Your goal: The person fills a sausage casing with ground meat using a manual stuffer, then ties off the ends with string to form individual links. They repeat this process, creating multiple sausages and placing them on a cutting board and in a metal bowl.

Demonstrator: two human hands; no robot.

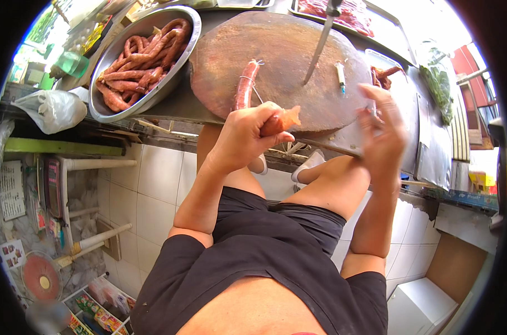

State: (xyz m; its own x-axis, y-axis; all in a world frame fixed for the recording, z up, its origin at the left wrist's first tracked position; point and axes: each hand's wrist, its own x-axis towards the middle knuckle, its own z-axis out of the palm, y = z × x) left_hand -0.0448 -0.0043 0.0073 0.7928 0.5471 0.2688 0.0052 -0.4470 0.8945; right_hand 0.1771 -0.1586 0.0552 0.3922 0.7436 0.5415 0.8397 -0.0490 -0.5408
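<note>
My left hand [245,137] grips a piece of sausage [275,124] with a ragged, pale orange end, over the front of a round wooden board [214,61]. A tied sausage [245,89] with string lies on the board beside that hand. My right hand [384,131] is raised by the board's right edge, smeared by motion, so whether it holds anything is unclear. A knife [320,47] stands upright with its tip at the board. A small syringe-like tube [340,78] lies to its right.
A steel bowl [183,72] of sausages [139,70] is at the left, near a white plastic bag [49,109]. Trays of meat [334,14] sit behind and right of the board. Green leafy stuff [435,81] lies far right. My legs are below the counter edge.
</note>
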